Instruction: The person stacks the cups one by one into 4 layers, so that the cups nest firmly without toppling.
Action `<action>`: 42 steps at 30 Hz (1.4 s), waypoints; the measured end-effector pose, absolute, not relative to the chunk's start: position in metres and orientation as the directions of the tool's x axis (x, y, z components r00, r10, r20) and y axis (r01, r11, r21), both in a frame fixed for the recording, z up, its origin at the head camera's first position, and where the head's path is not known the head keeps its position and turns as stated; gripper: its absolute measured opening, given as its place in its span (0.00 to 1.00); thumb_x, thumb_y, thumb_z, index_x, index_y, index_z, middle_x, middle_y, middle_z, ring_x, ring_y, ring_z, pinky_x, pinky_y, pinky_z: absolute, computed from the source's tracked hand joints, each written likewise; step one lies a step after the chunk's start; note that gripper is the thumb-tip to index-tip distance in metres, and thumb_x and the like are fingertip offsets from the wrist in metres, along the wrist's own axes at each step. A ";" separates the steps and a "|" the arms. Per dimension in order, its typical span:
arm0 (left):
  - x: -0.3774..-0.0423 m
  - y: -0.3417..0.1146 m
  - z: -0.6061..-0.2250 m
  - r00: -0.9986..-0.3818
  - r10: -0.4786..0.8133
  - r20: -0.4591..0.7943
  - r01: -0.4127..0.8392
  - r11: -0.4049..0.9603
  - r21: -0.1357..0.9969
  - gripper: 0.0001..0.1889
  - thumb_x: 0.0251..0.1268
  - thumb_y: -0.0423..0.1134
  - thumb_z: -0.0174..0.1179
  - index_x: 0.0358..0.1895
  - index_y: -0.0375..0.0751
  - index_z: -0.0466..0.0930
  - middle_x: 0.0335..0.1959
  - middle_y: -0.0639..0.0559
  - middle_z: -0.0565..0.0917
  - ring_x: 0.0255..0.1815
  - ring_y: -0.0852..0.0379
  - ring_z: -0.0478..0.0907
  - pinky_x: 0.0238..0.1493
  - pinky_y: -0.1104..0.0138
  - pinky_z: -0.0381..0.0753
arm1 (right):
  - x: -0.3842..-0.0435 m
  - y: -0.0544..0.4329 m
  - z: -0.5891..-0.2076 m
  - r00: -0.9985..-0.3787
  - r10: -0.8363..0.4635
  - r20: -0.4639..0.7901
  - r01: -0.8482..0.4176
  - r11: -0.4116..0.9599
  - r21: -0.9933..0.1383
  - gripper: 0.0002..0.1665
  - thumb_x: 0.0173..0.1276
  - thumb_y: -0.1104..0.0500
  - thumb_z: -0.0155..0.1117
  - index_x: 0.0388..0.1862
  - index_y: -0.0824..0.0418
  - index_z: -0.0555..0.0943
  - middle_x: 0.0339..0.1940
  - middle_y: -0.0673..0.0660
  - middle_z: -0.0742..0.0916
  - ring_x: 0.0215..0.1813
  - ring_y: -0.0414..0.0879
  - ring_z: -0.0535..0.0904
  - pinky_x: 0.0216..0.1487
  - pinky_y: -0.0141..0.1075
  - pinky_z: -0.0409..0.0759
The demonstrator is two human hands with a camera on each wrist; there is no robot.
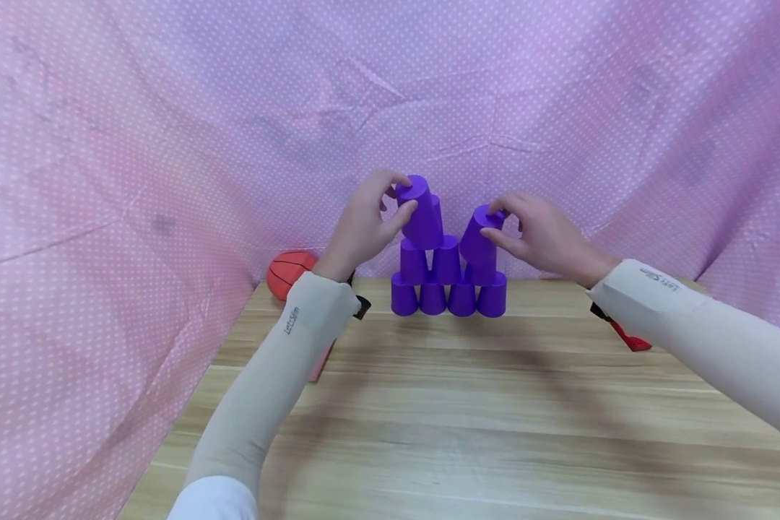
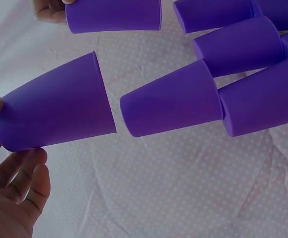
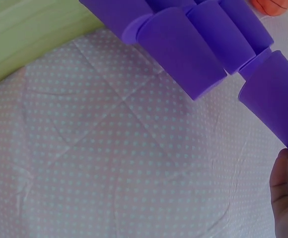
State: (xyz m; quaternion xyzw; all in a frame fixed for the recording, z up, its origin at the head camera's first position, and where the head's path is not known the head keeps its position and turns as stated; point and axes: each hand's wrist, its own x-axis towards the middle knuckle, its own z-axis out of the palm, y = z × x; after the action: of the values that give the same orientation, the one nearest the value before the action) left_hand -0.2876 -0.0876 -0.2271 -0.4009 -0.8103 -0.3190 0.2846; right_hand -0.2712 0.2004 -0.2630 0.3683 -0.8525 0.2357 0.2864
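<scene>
In the head view, purple cups stand upside down in a stack, with a bottom row of several cups [image 1: 432, 300] and a second row [image 1: 446, 260] above. My left hand [image 1: 370, 217] pinches a tilted purple cup [image 1: 421, 217] near its closed end, above the stack's left side. Behind it another cup [image 1: 437, 217] is mostly hidden. My right hand [image 1: 542, 235] holds a second tilted cup [image 1: 477, 238] by its closed end, in front of the second row's right cup. In the left wrist view, a gap separates the left cup [image 2: 54, 106] from the nearest stacked cup [image 2: 171, 99].
The stack stands near the back edge of the wooden table [image 1: 455, 404]. An orange basketball-patterned ball [image 1: 289, 274] lies at the back left. A pink flat thing [image 1: 321, 367] shows beside the left forearm, and a red thing [image 1: 632, 339] under the right. Dotted pink cloth [image 1: 364, 87] hangs behind.
</scene>
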 end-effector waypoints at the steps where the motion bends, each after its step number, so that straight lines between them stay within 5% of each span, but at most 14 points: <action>1: -0.289 -0.087 -0.226 -0.516 0.465 0.720 0.829 0.481 0.284 0.14 0.64 0.36 0.60 0.49 0.34 0.74 0.43 0.47 0.77 0.44 0.55 0.72 0.39 0.64 0.74 | -0.273 0.199 -0.262 -0.577 -0.489 0.654 -0.755 0.624 -0.201 0.13 0.61 0.58 0.69 0.42 0.61 0.77 0.38 0.54 0.82 0.40 0.46 0.77 0.35 0.38 0.73; 23: -0.303 -0.071 -0.210 -0.506 0.355 0.786 0.822 0.473 0.316 0.13 0.65 0.37 0.59 0.49 0.35 0.74 0.43 0.47 0.77 0.43 0.56 0.73 0.38 0.66 0.73 | -0.317 0.181 -0.242 -0.790 -0.458 0.407 -0.594 0.738 -0.320 0.17 0.68 0.55 0.61 0.49 0.65 0.74 0.45 0.61 0.81 0.47 0.55 0.77 0.49 0.48 0.74; 42: -0.310 -0.076 -0.210 -0.595 0.306 0.743 0.763 0.505 0.403 0.13 0.65 0.37 0.59 0.50 0.36 0.74 0.44 0.48 0.76 0.43 0.57 0.72 0.40 0.67 0.74 | -0.331 0.176 -0.246 -0.849 -0.421 0.320 -0.523 0.754 -0.398 0.19 0.69 0.55 0.60 0.51 0.66 0.74 0.47 0.63 0.81 0.49 0.57 0.76 0.50 0.50 0.73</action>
State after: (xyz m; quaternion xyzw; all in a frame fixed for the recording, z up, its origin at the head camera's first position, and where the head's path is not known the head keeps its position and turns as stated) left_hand -0.3104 -0.0756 -0.2100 -0.3296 -0.8114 -0.3728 0.3066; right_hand -0.3312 0.1762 -0.2457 0.2536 -0.9304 0.2427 0.1057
